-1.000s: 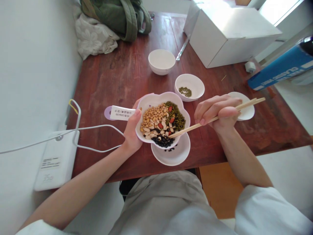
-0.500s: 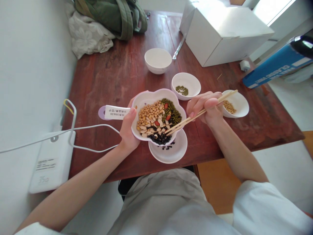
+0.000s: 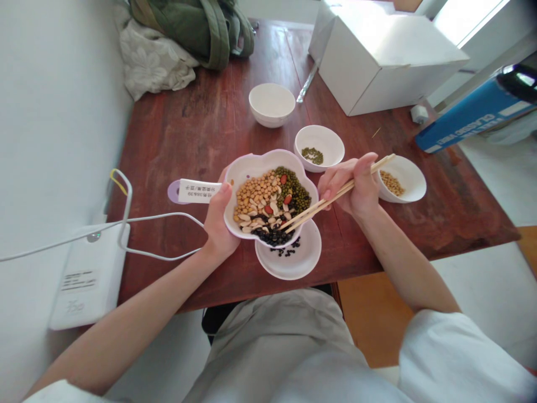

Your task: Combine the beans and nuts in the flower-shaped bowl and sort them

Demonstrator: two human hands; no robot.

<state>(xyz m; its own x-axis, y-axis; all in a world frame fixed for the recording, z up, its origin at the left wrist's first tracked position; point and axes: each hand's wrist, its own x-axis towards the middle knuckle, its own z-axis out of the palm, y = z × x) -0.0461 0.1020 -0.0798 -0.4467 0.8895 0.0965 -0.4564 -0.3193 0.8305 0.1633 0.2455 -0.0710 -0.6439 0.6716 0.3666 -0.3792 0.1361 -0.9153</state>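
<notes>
My left hand (image 3: 220,221) grips the flower-shaped bowl (image 3: 247,167) by its left side, near a labelled handle. Soybeans, green beans, black beans, pale peanuts and a few red ones lie inside it. Chopsticks (image 3: 342,191) are held in my right hand (image 3: 354,182), their tips among the black beans (image 3: 274,237). Partly under the flower bowl is a white bowl (image 3: 308,260) with black beans. Another white bowl (image 3: 333,145) holds green beans, and one at the right (image 3: 413,179) holds soybeans, just beyond my right hand. Farther back stands an empty white bowl (image 3: 272,105).
A white box (image 3: 364,78) stands at the back right, beside a blue bottle (image 3: 470,120). At the back left are a green bag (image 3: 180,22) and patterned cloth (image 3: 151,61). White cables run from a white device (image 3: 90,280) on the left.
The flower bowl has shifted very slightly left and up with my left hand. The chopsticks have moved slightly left, and the fingers of my right hand have changed position on them.
</notes>
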